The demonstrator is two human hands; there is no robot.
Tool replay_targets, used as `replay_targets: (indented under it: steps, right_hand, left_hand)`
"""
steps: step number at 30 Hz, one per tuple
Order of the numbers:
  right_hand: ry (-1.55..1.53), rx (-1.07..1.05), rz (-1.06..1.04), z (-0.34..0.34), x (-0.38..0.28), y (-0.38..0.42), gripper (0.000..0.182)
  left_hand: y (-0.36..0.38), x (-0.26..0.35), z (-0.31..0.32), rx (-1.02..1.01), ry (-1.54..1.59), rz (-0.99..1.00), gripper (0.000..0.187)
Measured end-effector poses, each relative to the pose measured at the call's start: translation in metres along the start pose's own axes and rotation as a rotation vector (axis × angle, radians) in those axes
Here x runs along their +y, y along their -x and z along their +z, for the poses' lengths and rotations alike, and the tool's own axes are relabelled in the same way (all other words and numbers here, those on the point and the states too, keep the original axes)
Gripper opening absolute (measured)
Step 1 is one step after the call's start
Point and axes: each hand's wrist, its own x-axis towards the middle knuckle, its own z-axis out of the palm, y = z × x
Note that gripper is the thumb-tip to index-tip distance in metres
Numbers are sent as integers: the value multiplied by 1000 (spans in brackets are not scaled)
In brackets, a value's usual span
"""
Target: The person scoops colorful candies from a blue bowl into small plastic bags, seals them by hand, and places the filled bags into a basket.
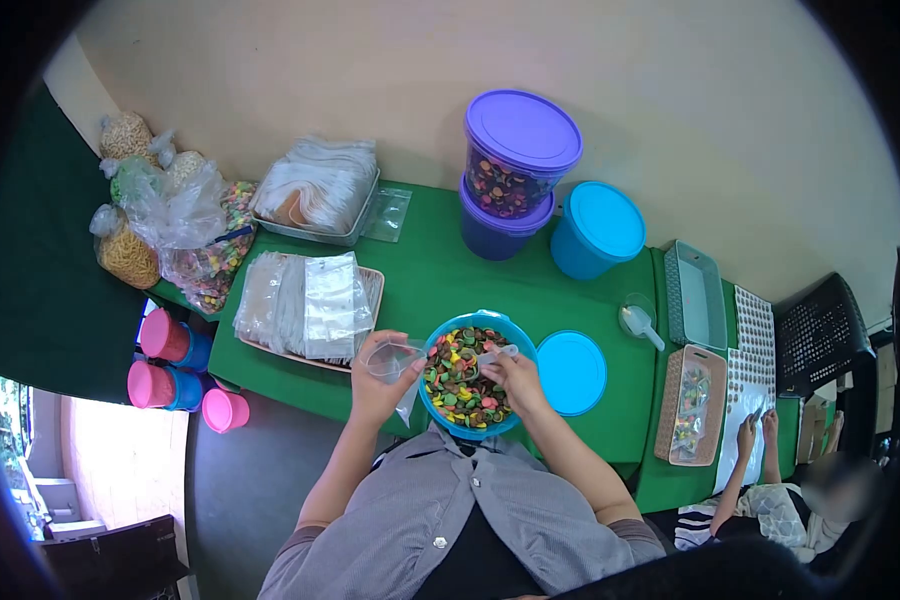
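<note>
My left hand (pixel 378 385) grips a clear round plastic cup (pixel 394 358) at the bowl's left rim, and a bit of clear plastic bag (pixel 408 404) hangs below that hand. Over the right side of the bowl, my right hand (pixel 516 380) is closed on the handle of a clear plastic scoop (pixel 497 353); its head is hard to make out against the pieces. The blue bowl (pixel 432 412) stands close against my body, filled with small pink, yellow, green and brown candy-like pieces (pixel 465 385).
A blue lid (pixel 571 373) lies right of the bowl. Clear bags fill a left basket (pixel 310 305) and a tray (pixel 322 190) behind it. Purple tubs (pixel 510 170) and a blue tub (pixel 598 230) stand at the back. Another scoop (pixel 640 322) lies right; a co-worker's hands (pixel 758 430) rest beyond.
</note>
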Motion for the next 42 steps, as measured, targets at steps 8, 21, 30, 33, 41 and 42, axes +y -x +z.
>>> replay_targets:
  steps: [8,21,30,33,41,42]
  right_hand:
    - [-228,76,47,-9,12,2,31]
    - [-389,101,-85,-2,-35,44,26]
    - [-330,164,-342,7,-92,72,24]
    - [-213,155,-403,11,-97,77,26]
    - [310,134,-567,23,-108,87,23]
    - [361,121,-565,25,-111,88,22]
  left_hand:
    - [0,-2,0,-12,-2,-12,42]
    - [-2,2,8,-50,-72,-32,43]
    - [-6,9,37,-419,-596,83,67]
    - [-8,13,53,-412,-608,168,69]
    - [-7,4,71,-453,-635,281,70]
    - [-6,2,72,-452,-608,242,70]
